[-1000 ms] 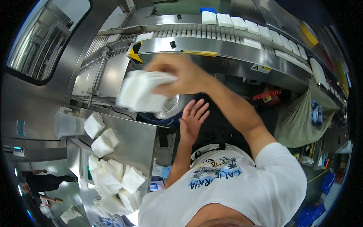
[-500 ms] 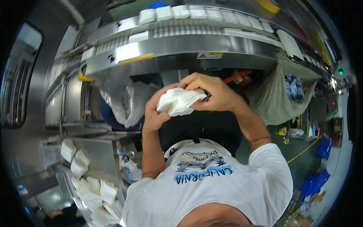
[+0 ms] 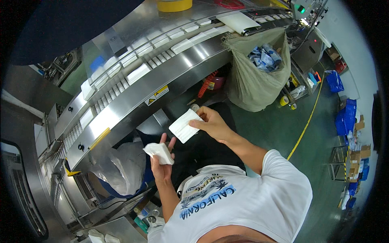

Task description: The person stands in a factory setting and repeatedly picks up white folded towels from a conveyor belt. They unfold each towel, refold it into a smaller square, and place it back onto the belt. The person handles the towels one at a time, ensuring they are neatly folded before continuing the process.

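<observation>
In front of my body, short of the conveyor, each hand holds white folded tissues. My left hand (image 3: 163,168) is palm up, with a small, slightly curled stack of tissues (image 3: 158,152) resting in it; the fingers reach around its far side. A flatter, squarish stack of tissues (image 3: 183,128) is pinched by my right hand (image 3: 212,124), thumb on top and fingers underneath. The two stacks are apart. Beyond them, more white tissue stacks (image 3: 138,73) lie in rows along the conveyor (image 3: 156,60).
The conveyor's metal side rail (image 3: 194,55) runs diagonally ahead. A green woven sack (image 3: 249,87) with blue-white wrappers hangs at right. Below left stands a bin lined with a clear plastic bag (image 3: 125,166). Blue crates (image 3: 346,117) and a yellow floor line (image 3: 310,115) are farther right.
Both hands were together around one bunched, fanned mass of tissues; now they are apart, each with a stack. The view has turned to the right.
</observation>
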A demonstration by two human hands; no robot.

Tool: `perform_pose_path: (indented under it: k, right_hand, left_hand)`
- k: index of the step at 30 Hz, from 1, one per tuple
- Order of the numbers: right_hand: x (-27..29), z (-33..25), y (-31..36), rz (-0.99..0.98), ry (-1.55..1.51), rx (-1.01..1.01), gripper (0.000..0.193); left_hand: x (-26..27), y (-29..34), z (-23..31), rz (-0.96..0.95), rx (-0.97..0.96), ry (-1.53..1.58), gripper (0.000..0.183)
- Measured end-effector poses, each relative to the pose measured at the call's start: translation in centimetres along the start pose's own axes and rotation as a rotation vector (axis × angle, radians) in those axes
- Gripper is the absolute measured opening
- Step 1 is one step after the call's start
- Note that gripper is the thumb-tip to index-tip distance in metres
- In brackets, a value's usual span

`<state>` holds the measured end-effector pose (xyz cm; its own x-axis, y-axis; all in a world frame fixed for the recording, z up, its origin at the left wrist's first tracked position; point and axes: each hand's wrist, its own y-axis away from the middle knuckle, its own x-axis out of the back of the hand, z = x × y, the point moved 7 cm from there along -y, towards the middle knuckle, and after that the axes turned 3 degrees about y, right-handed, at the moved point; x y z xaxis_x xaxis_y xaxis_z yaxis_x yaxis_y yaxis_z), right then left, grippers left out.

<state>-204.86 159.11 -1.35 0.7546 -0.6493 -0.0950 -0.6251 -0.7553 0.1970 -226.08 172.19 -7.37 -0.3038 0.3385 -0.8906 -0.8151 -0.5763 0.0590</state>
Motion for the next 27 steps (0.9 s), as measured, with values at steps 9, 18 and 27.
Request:
perform_pose_path:
  k: [9, 18, 27]
  right_hand:
    - [-3.6, 1.8, 1.6, -0.076, 0.168, 0.117, 0.035]
    - [-8.2, -0.4, 0.5, -0.414, 0.293, 0.083, 0.026]
    - [-14.1, -2.5, -3.3, -0.857, 0.393, 0.008, 0.036]
  left_hand:
    - [-2.0, 0.5, -0.2, -0.096, 0.111, -0.479, 0.043]
    - [-3.5, 2.8, 7.1, -0.151, -0.068, -1.048, 0.039]
    - [-3.3, 3.4, 11.1, -0.063, -0.086, -1.025, 0.039]
